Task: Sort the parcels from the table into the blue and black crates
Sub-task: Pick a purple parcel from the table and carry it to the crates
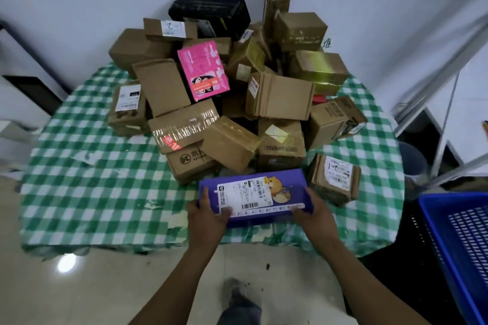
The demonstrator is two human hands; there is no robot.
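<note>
Left hand (pixel 208 219) and right hand (pixel 315 215), fingers (pixel 204 195) curled, grasp opposite ends of a flat purple labelled parcel (pixel 253 190) over the green-checked desk (pixel 92 192).

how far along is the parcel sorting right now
Barely started, it seems. Done: nothing visible; the part of the blue crate in view holds no parcels. In hand: the left hand and right hand grip the purple parcel by its ends, at the near edge of the table. Left: the pile of cardboard boxes and the pink parcel on it.
</note>
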